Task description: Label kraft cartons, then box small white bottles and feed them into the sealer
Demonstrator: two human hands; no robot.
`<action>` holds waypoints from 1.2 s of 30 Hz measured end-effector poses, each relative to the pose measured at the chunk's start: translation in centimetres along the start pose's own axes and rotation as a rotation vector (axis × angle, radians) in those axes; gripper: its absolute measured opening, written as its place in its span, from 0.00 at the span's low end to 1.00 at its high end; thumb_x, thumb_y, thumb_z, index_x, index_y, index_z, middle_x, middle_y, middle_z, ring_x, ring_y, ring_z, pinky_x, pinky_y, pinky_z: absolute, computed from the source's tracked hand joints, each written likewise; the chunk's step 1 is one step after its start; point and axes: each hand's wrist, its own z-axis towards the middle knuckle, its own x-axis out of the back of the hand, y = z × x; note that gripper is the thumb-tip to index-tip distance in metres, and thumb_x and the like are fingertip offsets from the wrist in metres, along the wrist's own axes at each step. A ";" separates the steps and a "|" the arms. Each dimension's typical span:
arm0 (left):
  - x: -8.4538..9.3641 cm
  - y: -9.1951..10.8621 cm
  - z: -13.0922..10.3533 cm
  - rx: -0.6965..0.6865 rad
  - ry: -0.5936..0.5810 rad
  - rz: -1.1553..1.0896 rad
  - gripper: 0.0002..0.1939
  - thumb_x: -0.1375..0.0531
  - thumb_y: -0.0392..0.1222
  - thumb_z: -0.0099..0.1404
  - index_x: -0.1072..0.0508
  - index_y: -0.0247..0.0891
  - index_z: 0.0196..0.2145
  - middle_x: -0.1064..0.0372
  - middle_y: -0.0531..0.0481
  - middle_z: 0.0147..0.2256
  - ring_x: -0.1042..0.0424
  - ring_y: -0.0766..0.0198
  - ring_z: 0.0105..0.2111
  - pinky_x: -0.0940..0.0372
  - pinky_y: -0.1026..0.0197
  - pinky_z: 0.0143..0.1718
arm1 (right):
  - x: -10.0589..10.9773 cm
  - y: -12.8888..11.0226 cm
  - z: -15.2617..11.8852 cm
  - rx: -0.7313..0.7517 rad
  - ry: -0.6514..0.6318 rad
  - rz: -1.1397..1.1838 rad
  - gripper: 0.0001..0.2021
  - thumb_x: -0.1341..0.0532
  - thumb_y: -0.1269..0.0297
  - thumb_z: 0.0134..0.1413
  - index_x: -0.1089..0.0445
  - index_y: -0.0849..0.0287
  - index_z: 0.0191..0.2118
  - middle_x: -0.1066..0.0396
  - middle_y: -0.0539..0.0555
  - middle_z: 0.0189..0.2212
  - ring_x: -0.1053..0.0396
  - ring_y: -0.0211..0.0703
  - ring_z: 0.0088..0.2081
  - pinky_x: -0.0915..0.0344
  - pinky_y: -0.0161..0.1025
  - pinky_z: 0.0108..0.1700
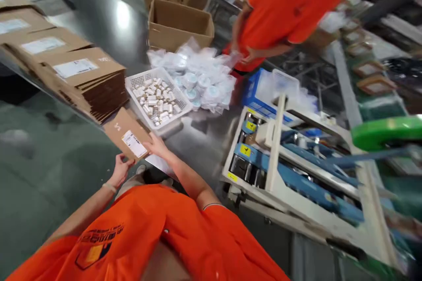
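Observation:
A flat brown cardboard carton point(120, 127) with a white printed label lies tilted at the near edge of the metal table. My left hand point(121, 170) pinches its near edge, fingers closed. At the carton's right end, my right hand point(157, 145) grips the side by the label, thumb partly hidden. Just beyond stands a white perforated plastic basket point(183, 112) holding many small white cylinders with brass-coloured ends. To the left rises a stack of flat, labelled cartons point(99, 70). Clear plastic bags point(201, 79) with round white and pale blue items are heaped behind the basket.
A co-worker in an orange shirt point(277, 13) stands across the metal table point(198, 134), hands by the bags. An open cardboard box point(180, 26) sits behind the heap. On the right are a blue crate point(255, 92) and a carton-sealing machine with a conveyor point(296, 171).

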 end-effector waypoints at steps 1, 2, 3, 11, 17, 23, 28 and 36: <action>0.1 -0.6 -0.4 -0.024 -0.071 0.020 0.31 0.16 0.40 0.56 0.34 0.42 0.42 0.29 0.55 0.41 0.24 0.65 0.37 0.21 0.57 0.45 | 1.9 0.4 -1.4 -0.020 -0.005 0.141 0.17 0.22 0.60 0.67 0.24 0.54 0.55 0.17 0.53 0.44 0.19 0.47 0.40 0.19 0.41 0.40; 0.0 -1.1 -0.6 -0.071 -0.148 0.057 0.32 0.15 0.46 0.55 0.34 0.43 0.41 0.29 0.55 0.40 0.23 0.63 0.37 0.22 0.58 0.44 | 4.0 0.9 -2.9 -0.063 0.021 0.280 0.17 0.21 0.61 0.65 0.23 0.54 0.54 0.17 0.52 0.43 0.20 0.45 0.38 0.21 0.38 0.37; -0.4 -1.5 -0.5 -0.133 -0.227 0.096 0.33 0.15 0.53 0.54 0.33 0.43 0.40 0.28 0.54 0.39 0.23 0.62 0.38 0.23 0.58 0.43 | 6.2 1.5 -4.5 -0.121 0.078 0.419 0.18 0.21 0.63 0.64 0.22 0.56 0.54 0.17 0.51 0.42 0.21 0.44 0.36 0.23 0.36 0.35; -9.0 -4.7 -0.4 -0.351 -0.515 0.253 0.39 0.16 0.65 0.47 0.30 0.44 0.43 0.23 0.50 0.45 0.20 0.60 0.40 0.24 0.58 0.43 | 24.4 8.2 -13.3 -0.318 0.723 0.988 0.03 0.35 0.76 0.73 0.23 0.65 0.47 0.20 0.51 0.31 0.28 0.35 0.28 0.37 0.29 0.30; -10.8 -7.4 -2.1 -0.302 -0.566 0.353 0.40 0.17 0.63 0.46 0.30 0.45 0.46 0.24 0.49 0.45 0.17 0.56 0.40 0.22 0.56 0.42 | 35.3 13.1 -18.1 -0.309 1.350 1.049 0.03 0.38 0.72 0.78 0.28 0.59 0.47 0.24 0.47 0.32 0.26 0.36 0.37 0.28 0.30 0.39; -13.2 -4.8 -2.5 -0.681 -0.593 0.513 0.38 0.27 0.79 0.60 0.28 0.44 0.49 0.23 0.42 0.46 0.16 0.47 0.44 0.19 0.46 0.43 | 30.2 13.0 -16.9 -0.260 1.283 1.013 0.04 0.30 0.69 0.71 0.26 0.59 0.44 0.22 0.47 0.32 0.24 0.38 0.35 0.25 0.34 0.39; -18.5 3.7 -2.0 -1.228 -0.680 0.750 0.36 0.28 0.72 0.69 0.19 0.39 0.59 0.24 0.25 0.66 0.38 0.23 0.79 0.47 0.20 0.80 | 22.8 10.8 -17.6 -0.107 0.741 0.050 0.07 0.24 0.63 0.65 0.22 0.54 0.37 0.17 0.49 0.34 0.18 0.48 0.45 0.30 0.33 0.44; -22.2 7.4 0.6 -0.599 -0.955 0.793 0.23 0.21 0.64 0.58 0.16 0.46 0.39 0.19 0.37 0.37 0.16 0.34 0.46 0.21 0.49 0.46 | 20.3 9.6 -17.9 0.046 0.361 -0.670 0.16 0.32 0.68 0.73 0.13 0.52 0.60 0.12 0.60 0.55 0.19 0.57 0.62 0.37 0.62 0.78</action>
